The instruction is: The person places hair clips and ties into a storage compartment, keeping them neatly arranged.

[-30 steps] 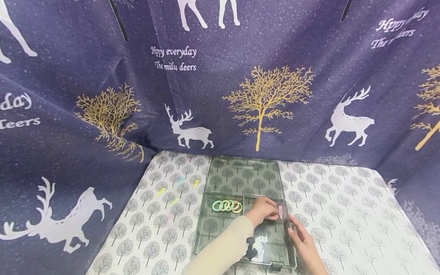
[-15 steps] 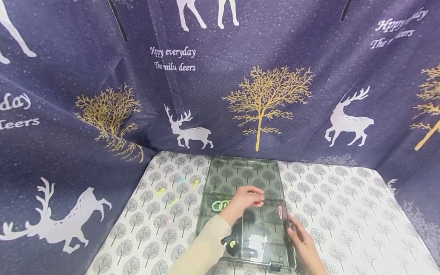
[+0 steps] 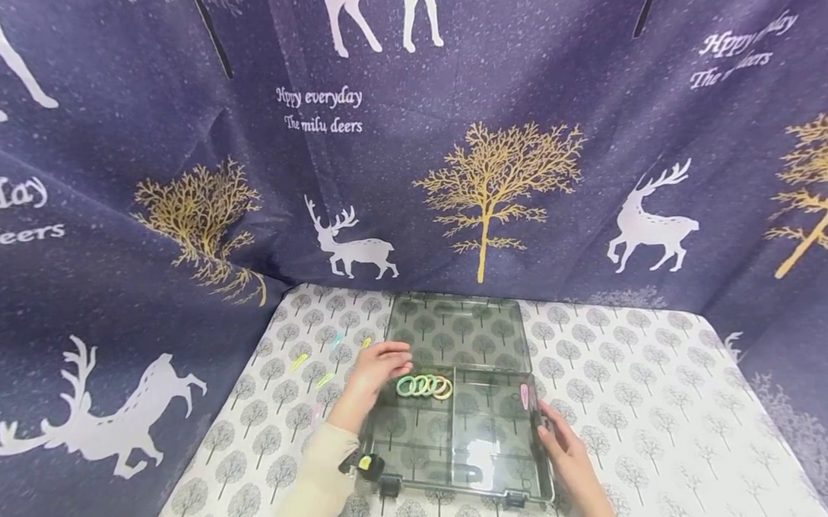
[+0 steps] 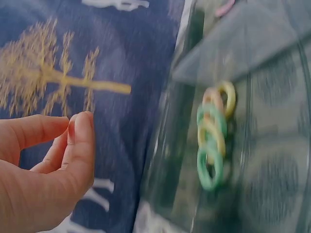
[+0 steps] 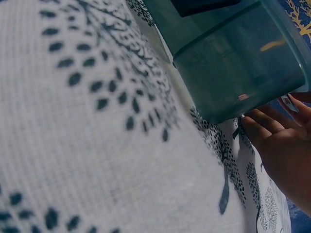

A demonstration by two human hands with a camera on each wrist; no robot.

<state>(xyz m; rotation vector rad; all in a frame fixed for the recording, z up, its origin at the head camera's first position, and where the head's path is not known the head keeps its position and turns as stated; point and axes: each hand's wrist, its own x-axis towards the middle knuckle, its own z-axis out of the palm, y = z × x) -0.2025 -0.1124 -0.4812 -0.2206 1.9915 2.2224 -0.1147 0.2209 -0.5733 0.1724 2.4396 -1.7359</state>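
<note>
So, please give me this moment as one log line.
left grip: empty, at left of open box | right grip: touching box's right side | rings: left compartment | pink clip: right compartment

Box [image 3: 461, 489]: smoky see-through plastic, smooth, glossy, bright glare inside right compartment. Lid [image 3: 459, 335]: same tinted plastic, smooth. Latch [image 3: 390, 486]: darker plastic, opaque. Rings [image 4: 221, 141]: smooth, matt-looking, material unclear. Pink clip [image 3: 525, 397]: too small to tell plastic from coated metal. Counter cloth [image 5: 73, 160]: matt, coarse visible weave, printed. Backdrop [image 3: 369, 181]: printed cloth, soft folds, matt. Sleeve [image 3: 321, 468]: matt cloth.
</note>
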